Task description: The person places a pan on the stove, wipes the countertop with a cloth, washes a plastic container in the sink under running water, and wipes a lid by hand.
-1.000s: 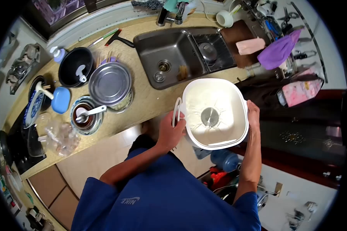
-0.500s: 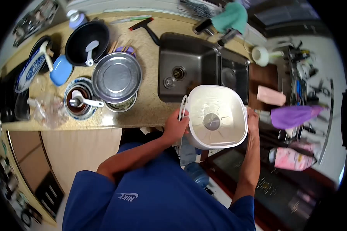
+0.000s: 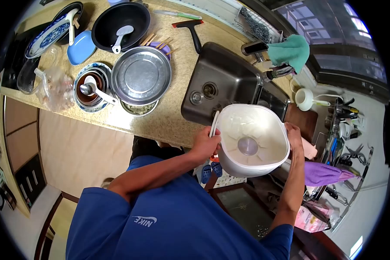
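Holding white tub between left hand and right hand.

Head-worn camera, wide-angle, dark rounded corners; looks steeply down and forward from above near side of sink, close in; blue shirt below sink in frame, worktop left, window upper right

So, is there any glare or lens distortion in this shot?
Head view, distortion: strong wide-angle look, with black rounded corners; head view, glare: bright reflections inside the rounded-square white plastic container, plus a pale sheen on the round silver metal dish.
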{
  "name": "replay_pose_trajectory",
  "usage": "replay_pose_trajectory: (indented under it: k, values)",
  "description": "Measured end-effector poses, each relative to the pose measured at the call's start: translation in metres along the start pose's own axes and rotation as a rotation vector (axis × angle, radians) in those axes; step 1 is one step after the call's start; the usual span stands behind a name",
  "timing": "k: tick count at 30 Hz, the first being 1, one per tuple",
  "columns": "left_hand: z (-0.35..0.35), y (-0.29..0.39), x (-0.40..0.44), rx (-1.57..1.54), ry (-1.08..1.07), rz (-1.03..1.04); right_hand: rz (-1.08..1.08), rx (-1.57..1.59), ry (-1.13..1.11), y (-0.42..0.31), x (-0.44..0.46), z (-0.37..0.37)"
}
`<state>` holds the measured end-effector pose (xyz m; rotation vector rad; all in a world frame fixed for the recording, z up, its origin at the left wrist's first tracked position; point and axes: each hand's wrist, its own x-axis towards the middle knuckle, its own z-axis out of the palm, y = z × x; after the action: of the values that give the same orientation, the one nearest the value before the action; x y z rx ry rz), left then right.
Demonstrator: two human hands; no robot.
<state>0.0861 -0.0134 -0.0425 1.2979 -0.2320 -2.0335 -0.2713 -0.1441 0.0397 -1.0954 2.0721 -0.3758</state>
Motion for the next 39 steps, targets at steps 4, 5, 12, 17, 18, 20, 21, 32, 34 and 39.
replay_pose_trajectory:
  k: [4,5,12,17,18,20,21,32,34,39]
  values:
    - [0.014,-0.008,0.0,-0.127,0.012,-0.049,-0.012,-0.191,-0.048,-0.024,0.011,-0.013]
    - [0.017,-0.01,0.0,-0.137,0.015,-0.047,-0.055,-0.308,-0.018,-0.027,0.015,-0.015]
    - [0.031,-0.027,0.003,-0.311,-0.012,-0.192,-0.114,-0.41,-0.122,-0.062,0.036,-0.025]
    - [0.032,-0.029,0.002,-0.401,0.0,-0.283,-0.177,-0.54,-0.126,-0.093,0.038,-0.013]
    - [0.032,-0.03,0.003,-0.445,-0.002,-0.301,-0.131,-0.514,-0.148,-0.097,0.041,-0.011]
    - [0.031,-0.031,0.005,-0.49,-0.004,-0.321,-0.185,-0.641,-0.148,-0.109,0.046,-0.008]
    - [0.031,-0.032,0.005,-0.502,-0.006,-0.343,-0.243,-0.765,-0.15,-0.121,0.045,-0.005]
    - [0.025,-0.033,0.004,-0.65,-0.13,-0.459,-0.827,-1.794,-0.402,-0.142,0.09,-0.004]
    - [0.024,-0.036,0.006,-0.608,-0.237,-0.491,-0.836,-1.869,-0.453,-0.144,0.097,-0.005]
    - [0.027,-0.038,0.01,-0.669,-0.295,-0.55,-0.87,-1.981,-0.594,-0.158,0.107,-0.008]
